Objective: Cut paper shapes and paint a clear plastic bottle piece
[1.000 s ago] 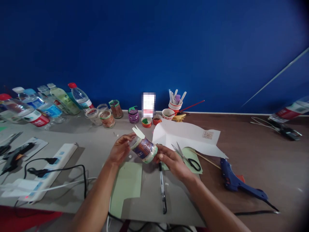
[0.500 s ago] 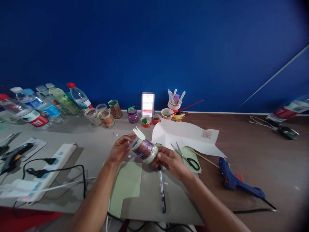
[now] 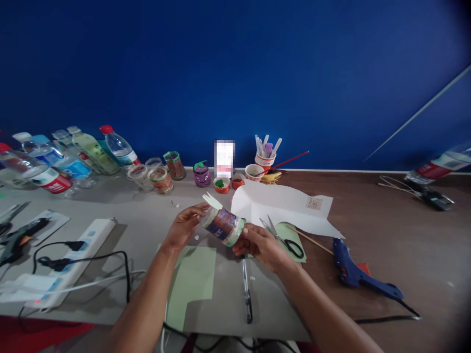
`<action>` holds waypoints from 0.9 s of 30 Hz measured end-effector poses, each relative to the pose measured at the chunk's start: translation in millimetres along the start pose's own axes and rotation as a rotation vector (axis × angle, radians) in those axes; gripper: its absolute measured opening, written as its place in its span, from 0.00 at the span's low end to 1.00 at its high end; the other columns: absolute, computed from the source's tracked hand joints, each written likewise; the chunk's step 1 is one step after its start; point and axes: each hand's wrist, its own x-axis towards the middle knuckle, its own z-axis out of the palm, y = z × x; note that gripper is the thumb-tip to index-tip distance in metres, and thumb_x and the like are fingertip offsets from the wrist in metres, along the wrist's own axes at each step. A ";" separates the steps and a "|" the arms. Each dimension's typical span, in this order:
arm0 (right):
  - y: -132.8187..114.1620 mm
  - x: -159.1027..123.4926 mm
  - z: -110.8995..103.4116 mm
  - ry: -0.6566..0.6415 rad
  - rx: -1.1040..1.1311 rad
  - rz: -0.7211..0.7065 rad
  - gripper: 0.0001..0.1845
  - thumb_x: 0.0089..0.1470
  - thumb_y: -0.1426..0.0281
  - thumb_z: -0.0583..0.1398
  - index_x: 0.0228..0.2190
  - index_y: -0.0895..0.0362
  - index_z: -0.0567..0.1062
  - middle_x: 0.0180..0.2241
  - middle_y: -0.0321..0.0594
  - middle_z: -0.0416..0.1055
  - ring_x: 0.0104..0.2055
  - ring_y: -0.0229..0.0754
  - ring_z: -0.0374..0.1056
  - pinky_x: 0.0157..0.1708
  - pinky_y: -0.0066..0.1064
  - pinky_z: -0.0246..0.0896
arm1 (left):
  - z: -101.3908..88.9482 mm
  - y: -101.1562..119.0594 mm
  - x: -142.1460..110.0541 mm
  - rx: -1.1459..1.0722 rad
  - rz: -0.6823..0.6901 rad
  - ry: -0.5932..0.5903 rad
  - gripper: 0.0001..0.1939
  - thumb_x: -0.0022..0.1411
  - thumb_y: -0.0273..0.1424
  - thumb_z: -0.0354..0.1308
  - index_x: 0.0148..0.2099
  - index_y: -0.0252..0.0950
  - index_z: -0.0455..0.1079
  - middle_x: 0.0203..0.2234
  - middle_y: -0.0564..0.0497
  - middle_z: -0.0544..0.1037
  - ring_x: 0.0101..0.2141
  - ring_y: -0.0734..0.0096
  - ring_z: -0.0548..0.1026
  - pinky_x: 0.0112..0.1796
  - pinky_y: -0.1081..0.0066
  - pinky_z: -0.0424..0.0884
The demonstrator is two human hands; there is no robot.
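Observation:
A clear plastic cup or jar (image 3: 223, 225) with a brown and blue painted band is held tilted between both hands above the table. My left hand (image 3: 186, 226) grips its upper left end. My right hand (image 3: 256, 244) pinches the other end, where a green edge shows. A pale green pointed paper piece (image 3: 212, 200) sticks up from the jar near my left fingers. Below lie a cut green paper sheet (image 3: 195, 274) and a pen (image 3: 247, 294). Scissors (image 3: 283, 240) with black handles rest on another green paper (image 3: 300, 253) right of my right hand.
A blue glue gun (image 3: 362, 274) lies at right, near a white sheet (image 3: 279, 208). A power strip (image 3: 81, 262) with cables is at left. Bottles (image 3: 119, 147), painted jars (image 3: 161, 181), a purple jar (image 3: 202, 175) and paint cups (image 3: 222, 185) stand along the wall.
The jar has turned slightly in my hands, so its painted band shows at a different angle. Both hands stay in nearly the same place.

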 end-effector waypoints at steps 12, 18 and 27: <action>4.9 3.3 -5.8 0.007 0.027 0.078 0.21 0.46 0.56 0.70 0.30 0.60 0.74 0.25 0.42 0.78 0.26 0.38 0.75 0.30 0.28 0.71 | -10.7 -6.0 1.5 0.142 -0.006 -0.040 0.07 0.52 0.34 0.70 0.33 0.38 0.79 0.48 0.44 0.80 0.50 0.56 0.75 0.48 0.62 0.68; 3.3 3.7 -4.6 0.054 -0.004 0.043 0.22 0.45 0.55 0.70 0.31 0.60 0.74 0.24 0.40 0.77 0.25 0.37 0.73 0.30 0.27 0.69 | -6.5 -5.6 2.1 0.186 0.064 -0.009 0.08 0.53 0.34 0.69 0.37 0.39 0.80 0.47 0.45 0.80 0.52 0.56 0.73 0.51 0.62 0.67; 10.8 9.7 -4.1 0.293 -0.166 -0.181 0.21 0.45 0.56 0.68 0.35 0.58 0.74 0.25 0.37 0.75 0.27 0.39 0.71 0.31 0.32 0.69 | -4.2 -5.5 -0.3 0.210 0.153 0.089 0.10 0.54 0.38 0.67 0.38 0.39 0.81 0.42 0.47 0.79 0.46 0.61 0.74 0.47 0.68 0.69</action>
